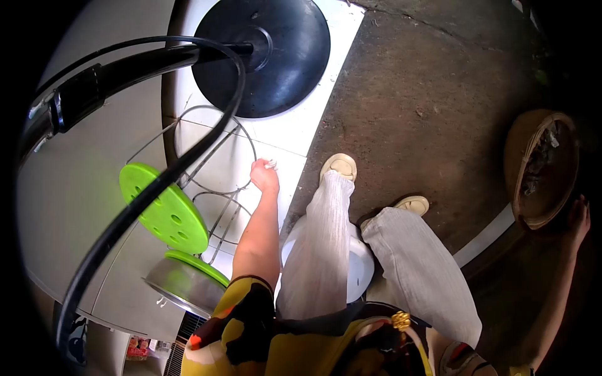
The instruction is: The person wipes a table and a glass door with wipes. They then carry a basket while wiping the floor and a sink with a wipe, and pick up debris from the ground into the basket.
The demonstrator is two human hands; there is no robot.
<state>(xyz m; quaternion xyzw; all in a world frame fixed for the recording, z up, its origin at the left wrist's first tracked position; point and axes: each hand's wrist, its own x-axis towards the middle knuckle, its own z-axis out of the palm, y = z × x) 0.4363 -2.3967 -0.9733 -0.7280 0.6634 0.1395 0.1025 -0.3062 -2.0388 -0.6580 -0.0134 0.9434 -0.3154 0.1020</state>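
Note:
My left hand (264, 175) is closed around a small crumpled white thing (271, 165), above the white tiles beside a wire stool frame. At the far right, my right hand (580, 216) touches or nearly touches the lower rim of a woven basket (518, 182), its fingers stretched out. The basket is tilted and holds dark and whitish scraps. Next to my left forearm, a green stool seat (166, 210) with round holes leans on its metal legs.
A black round fan base (288, 56) stands on the white tiles, its pole and cable crossing the left side. A metal pan (182, 285) sits by a second green seat (199, 268). Brown floor (426, 94) lies ahead; a white stool (359, 269) is under me.

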